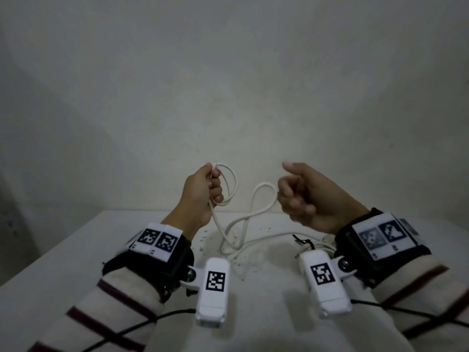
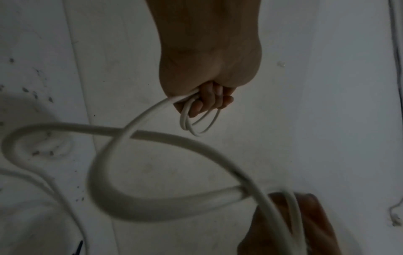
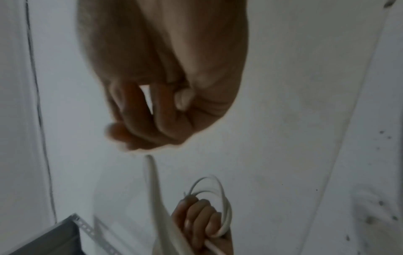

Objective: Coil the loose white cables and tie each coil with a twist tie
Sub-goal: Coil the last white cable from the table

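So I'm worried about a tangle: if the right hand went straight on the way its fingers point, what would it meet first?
Probably the raised cable loop beside the right hand, then the left hand; depth is unclear.

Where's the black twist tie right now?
In the head view, the black twist tie lies on the white table, beneath the right hand, beside loose white cable.

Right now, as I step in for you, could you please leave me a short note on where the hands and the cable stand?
Left hand: grips a small coil of a few loops, raised above the table.
Right hand: fingers curled where the white cable reaches them; the grip is unclear.
The cable's loose length sags in loops onto the table.
A small black piece, possibly a twist tie, lies by the right wrist.
Done: first loops.
Left: finish coiling, then tie.
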